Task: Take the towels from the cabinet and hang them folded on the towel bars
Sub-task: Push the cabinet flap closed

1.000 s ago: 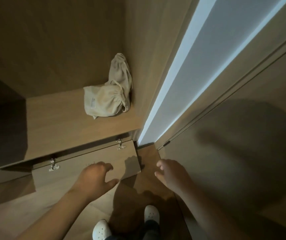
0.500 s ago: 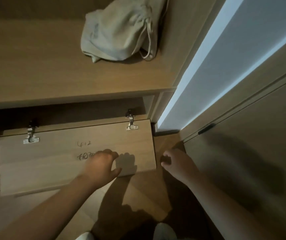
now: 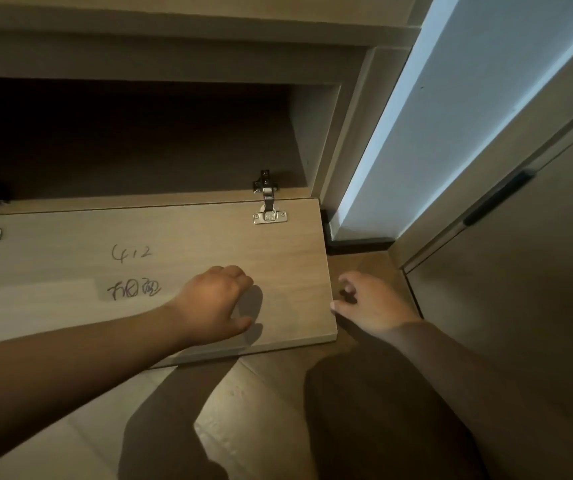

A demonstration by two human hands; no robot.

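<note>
A low wooden cabinet's flap door point(image 3: 188, 233) lies folded down and open, with handwriting on its inner face. The compartment point(image 3: 139, 140) behind it is dark, and no towel shows in it. My left hand point(image 3: 215, 303) is over the door near its front right part, fingers loosely curled, holding nothing. My right hand point(image 3: 371, 303) is just beside the door's right edge, thumb at that edge, fingers relaxed and empty. No towel bar is in view.
Metal hinges point(image 3: 269, 202) join the flap to the cabinet floor. A lit pale wall strip point(image 3: 434, 116) runs up on the right. Beside it stands a wooden door with a dark recessed handle point(image 3: 496, 199). Wood flooring point(image 3: 261, 410) lies below my arms.
My view has dropped and moved closer; the shelf with the cloth drawstring bag has left the frame. The flap door lies lower and the dark compartment now shows. My hands stay near the door's right end.
</note>
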